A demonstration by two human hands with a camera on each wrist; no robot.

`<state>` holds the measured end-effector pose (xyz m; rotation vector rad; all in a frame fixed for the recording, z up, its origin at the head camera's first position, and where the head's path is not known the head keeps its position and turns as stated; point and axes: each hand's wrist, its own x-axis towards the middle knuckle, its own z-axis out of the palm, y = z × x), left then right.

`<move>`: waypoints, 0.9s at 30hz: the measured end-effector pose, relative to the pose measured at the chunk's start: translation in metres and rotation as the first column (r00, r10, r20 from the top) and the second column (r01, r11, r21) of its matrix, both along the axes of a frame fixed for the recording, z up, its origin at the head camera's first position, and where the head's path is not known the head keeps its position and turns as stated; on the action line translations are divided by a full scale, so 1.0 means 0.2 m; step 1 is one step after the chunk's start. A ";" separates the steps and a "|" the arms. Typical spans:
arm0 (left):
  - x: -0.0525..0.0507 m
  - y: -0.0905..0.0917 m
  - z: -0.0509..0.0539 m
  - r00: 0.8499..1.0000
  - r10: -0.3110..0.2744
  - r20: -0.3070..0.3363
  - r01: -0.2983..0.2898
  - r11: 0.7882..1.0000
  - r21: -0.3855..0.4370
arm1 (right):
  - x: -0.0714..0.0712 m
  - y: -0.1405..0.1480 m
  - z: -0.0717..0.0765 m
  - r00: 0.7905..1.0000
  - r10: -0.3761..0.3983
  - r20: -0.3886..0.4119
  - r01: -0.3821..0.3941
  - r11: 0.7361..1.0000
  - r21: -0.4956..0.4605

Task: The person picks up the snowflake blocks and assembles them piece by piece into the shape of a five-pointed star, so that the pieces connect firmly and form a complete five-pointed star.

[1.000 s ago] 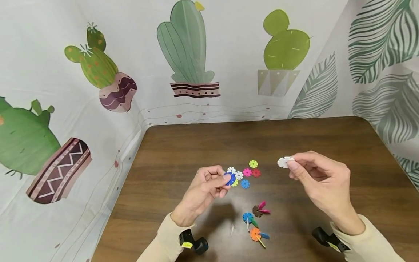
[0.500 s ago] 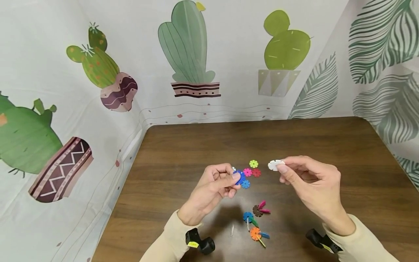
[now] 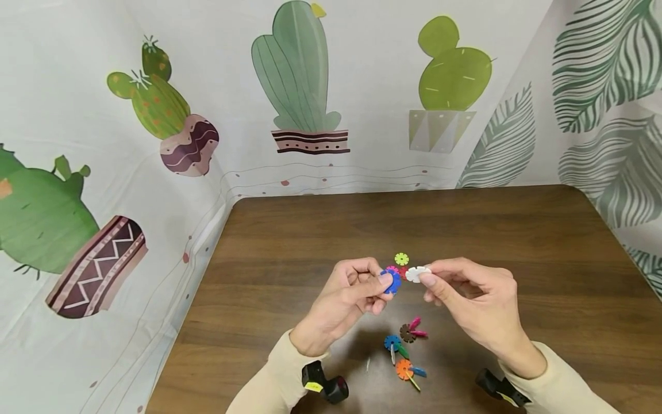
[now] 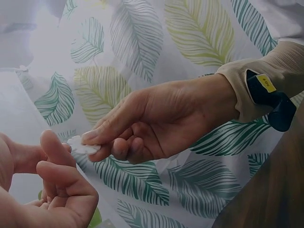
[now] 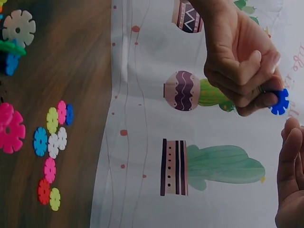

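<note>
In the head view my left hand [image 3: 343,305] pinches a dark blue notched plastic disc [image 3: 395,282] between thumb and fingers. Facing it, my right hand [image 3: 473,299] pinches a white notched disc [image 3: 415,274] by its right edge. The two discs are held above the table at nearly the same height, with a narrow gap between their rims in this view. From the right wrist the blue disc [image 5: 281,101] stands on edge, its slots showing. The left wrist view has the white disc [image 4: 81,146] partly hidden by the right thumb and by the left fingers.
Loose notched discs lie beyond the hands, among them a yellow-green one [image 3: 401,259] and a red one [image 3: 404,272]. Nearer, a brown disc [image 3: 407,333], a light blue disc [image 3: 391,342] and an orange disc [image 3: 404,369] have other pieces slotted in. All rest on the wooden table [image 3: 310,230].
My right hand has moved left and slightly down with the white disc. My left hand has shifted right with the blue one, so the discs are now close together.
</note>
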<state>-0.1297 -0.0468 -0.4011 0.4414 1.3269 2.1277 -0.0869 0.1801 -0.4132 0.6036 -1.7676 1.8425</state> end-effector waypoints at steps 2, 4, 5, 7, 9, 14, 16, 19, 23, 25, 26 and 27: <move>0.00 0.01 0.00 1.000 -0.001 0.005 0.001 1.000 0.000 | 0.00 -0.01 -0.01 1.000 0.014 -0.006 -0.014 1.000 0.000; 0.00 0.01 -0.01 1.000 -0.002 0.009 0.002 1.000 0.001 | 0.00 -0.01 -0.01 1.000 0.025 -0.015 -0.025 1.000 0.001; 0.00 0.01 -0.01 1.000 -0.003 0.010 0.003 1.000 0.002 | 0.00 -0.01 -0.02 0.999 0.030 -0.021 -0.030 1.000 0.001; 0.00 0.01 -0.01 1.000 -0.003 0.012 0.003 1.000 0.003 | 0.00 -0.02 -0.02 0.999 0.040 -0.031 -0.040 0.999 0.001; 0.00 0.02 -0.01 1.000 -0.003 0.016 0.003 1.000 0.003 | 0.00 -0.02 -0.03 0.998 0.049 -0.043 -0.049 0.999 0.004; 0.01 0.03 -0.02 0.999 -0.008 0.031 0.008 1.000 -0.008 | -0.01 -0.02 -0.05 0.996 0.045 -0.076 -0.044 0.999 0.020; 0.01 0.03 -0.02 0.999 -0.010 0.031 0.010 1.000 -0.007 | -0.01 -0.03 -0.05 0.995 0.045 -0.092 -0.043 0.999 0.018; 0.01 0.04 -0.01 1.000 -0.011 0.020 0.011 1.000 0.001 | -0.01 -0.03 -0.06 0.992 0.061 -0.115 -0.061 0.998 0.000; 0.01 0.04 -0.01 1.000 -0.020 0.002 0.020 1.000 0.009 | -0.02 -0.03 -0.06 0.984 0.100 -0.147 -0.105 0.994 -0.023; 0.01 0.04 -0.01 1.000 -0.029 -0.006 0.029 1.000 0.013 | -0.02 -0.03 -0.06 0.977 0.135 -0.166 -0.142 0.989 -0.033; 0.01 0.03 -0.01 0.999 -0.033 -0.008 0.033 0.999 0.014 | -0.02 -0.03 -0.06 0.973 0.151 -0.174 -0.159 0.987 -0.034; 0.01 0.03 -0.01 0.999 -0.037 -0.008 0.037 0.999 0.016 | -0.03 -0.03 -0.07 0.968 0.170 -0.183 -0.179 0.983 -0.034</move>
